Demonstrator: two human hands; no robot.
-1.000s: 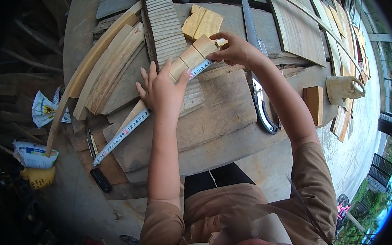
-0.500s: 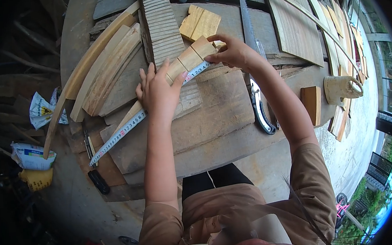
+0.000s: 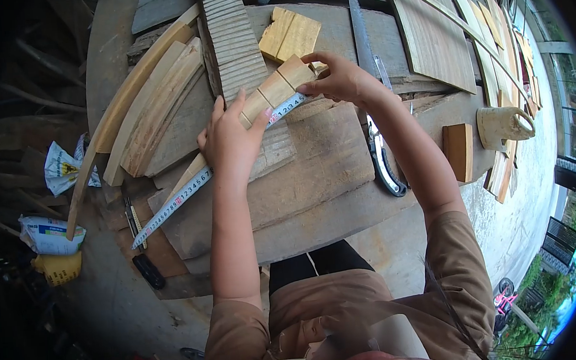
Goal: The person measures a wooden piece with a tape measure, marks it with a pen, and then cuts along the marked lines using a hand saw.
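Observation:
A narrow wooden strip with dark lines across it lies at a slant on the bench. Along its near edge runs a white tape measure, its printed blade reaching down to the lower left. My left hand is wrapped over the strip, with the thumb at the tape's edge. At the upper end, my right hand grips the strip between thumb and forefinger; that thumb also rests by the tape. Part of the strip and tape is hidden beneath my left hand.
A folding saw and a long saw blade lie to the right. Yellowish wood blocks sit behind the strip. Curved wood pieces are at left, near a black-handled cutter. A cream plastic container stands at right.
The view has shifted slightly. Both hands keep their hold on the strip, and the tape stays along its edge.

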